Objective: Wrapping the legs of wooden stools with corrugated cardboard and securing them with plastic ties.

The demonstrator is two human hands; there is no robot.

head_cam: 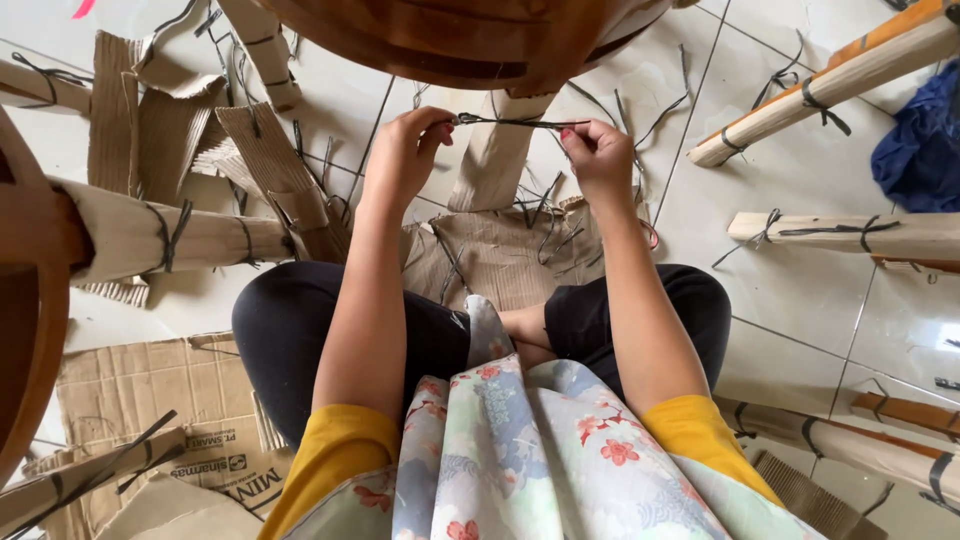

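Observation:
I sit cross-legged on a tiled floor, both arms stretched forward. My left hand (408,150) pinches one end of a thin dark strap (510,123), and my right hand (597,152) pinches the other end. The strap is pulled taut and level between them, just in front of a cardboard-wrapped furniture leg (497,150). That leg runs down from a round brown wooden seat (450,35) at the top of the view. Loose dark straps lie scattered on the floor beneath my hands.
Corrugated cardboard pieces (150,120) lie at the left, a flattened carton (160,400) at the lower left. Wrapped, strapped wooden legs lie at the left (170,235), upper right (820,90), right (850,235) and lower right (860,445). A blue cloth (925,145) sits far right.

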